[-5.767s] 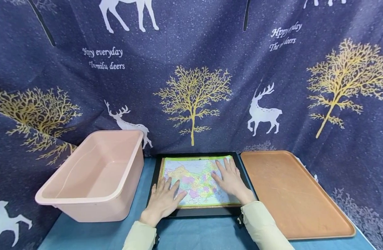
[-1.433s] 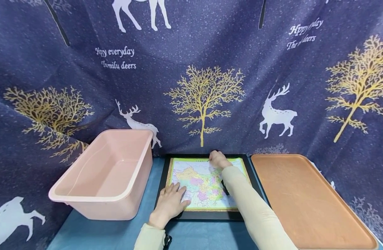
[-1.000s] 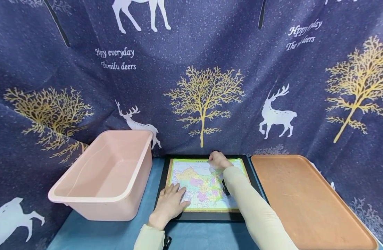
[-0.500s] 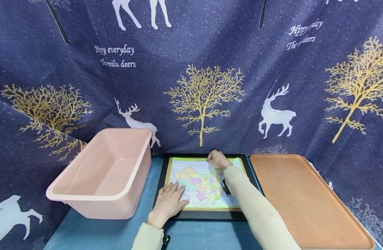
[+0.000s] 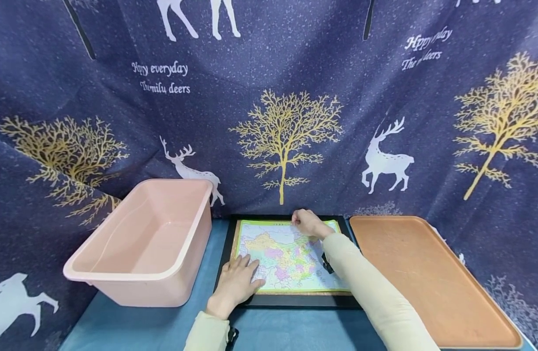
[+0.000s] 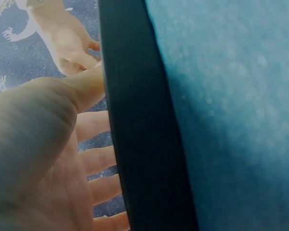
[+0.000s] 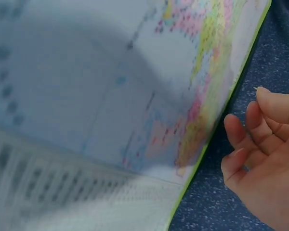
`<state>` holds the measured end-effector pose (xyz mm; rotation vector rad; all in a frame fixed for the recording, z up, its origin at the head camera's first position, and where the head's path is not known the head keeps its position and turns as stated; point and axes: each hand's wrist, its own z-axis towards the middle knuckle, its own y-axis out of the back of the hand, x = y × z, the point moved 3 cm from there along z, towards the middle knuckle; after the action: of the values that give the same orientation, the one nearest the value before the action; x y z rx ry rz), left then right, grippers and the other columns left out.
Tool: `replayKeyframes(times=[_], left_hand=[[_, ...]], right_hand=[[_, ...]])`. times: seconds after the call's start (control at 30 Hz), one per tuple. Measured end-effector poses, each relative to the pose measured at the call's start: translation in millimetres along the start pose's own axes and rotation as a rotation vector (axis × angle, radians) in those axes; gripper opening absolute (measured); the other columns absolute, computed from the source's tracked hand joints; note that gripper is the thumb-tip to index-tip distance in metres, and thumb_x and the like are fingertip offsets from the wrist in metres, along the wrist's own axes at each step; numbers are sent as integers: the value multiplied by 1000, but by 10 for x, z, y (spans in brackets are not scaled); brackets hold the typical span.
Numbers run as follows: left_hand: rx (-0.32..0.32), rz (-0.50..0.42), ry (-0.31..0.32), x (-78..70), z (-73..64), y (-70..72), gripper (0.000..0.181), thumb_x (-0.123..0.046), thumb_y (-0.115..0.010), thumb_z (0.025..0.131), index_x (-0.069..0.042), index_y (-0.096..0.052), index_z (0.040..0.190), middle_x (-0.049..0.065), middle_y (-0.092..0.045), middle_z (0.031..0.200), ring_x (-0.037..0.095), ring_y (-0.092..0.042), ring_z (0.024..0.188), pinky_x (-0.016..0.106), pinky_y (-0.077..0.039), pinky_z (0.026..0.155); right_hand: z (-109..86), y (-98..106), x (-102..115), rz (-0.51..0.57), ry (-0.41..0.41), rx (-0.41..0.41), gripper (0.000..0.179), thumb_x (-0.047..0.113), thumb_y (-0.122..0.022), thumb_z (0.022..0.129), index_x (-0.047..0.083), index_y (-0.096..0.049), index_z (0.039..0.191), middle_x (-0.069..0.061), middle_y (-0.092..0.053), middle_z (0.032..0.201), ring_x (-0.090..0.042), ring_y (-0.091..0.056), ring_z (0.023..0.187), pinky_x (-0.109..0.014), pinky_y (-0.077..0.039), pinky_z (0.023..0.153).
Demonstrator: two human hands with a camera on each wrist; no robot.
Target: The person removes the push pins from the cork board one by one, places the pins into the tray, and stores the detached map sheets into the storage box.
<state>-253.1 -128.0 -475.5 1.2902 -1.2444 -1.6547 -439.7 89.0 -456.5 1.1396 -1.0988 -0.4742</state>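
A map (image 5: 275,253) with a green border lies on a corkboard inside a black frame (image 5: 295,302). My left hand (image 5: 235,282) rests flat over its lower left corner, fingers straight and spread; the left wrist view shows the palm beside the frame's dark edge. At the map's top edge is my right hand (image 5: 310,223), fingers curled. In the right wrist view its thumb and forefinger pinch a tiny thing whose pointed tip (image 7: 256,88) pokes out, apparently a pushpin; the rest is hidden in the fingers. That hand is apart from the map's green edge there.
A deep pink basin (image 5: 137,243) stands left of the board. To the right lies a flat brown tray (image 5: 427,278), close beside the frame. Behind everything hangs a dark blue cloth (image 5: 247,73) with deer and trees; a blue cloth (image 5: 290,329) covers the table.
Since the oldest frame my right hand has gone from lying spread on the map to curling at its top edge. Just now its wrist and forearm have swung rightward. The left hand stays put.
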Motion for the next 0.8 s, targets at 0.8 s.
replayKeyframes(times=[0.8], left_hand=[[7, -4, -4, 18, 29, -52, 57, -44, -64, 93, -11, -56, 139, 21, -45, 145, 45, -35, 135, 64, -28, 103]], right_hand=[[-535, 215, 54, 12, 289, -67, 18, 8, -49, 103, 1, -61, 93, 2, -50, 78, -9, -38, 61, -32, -39, 62]])
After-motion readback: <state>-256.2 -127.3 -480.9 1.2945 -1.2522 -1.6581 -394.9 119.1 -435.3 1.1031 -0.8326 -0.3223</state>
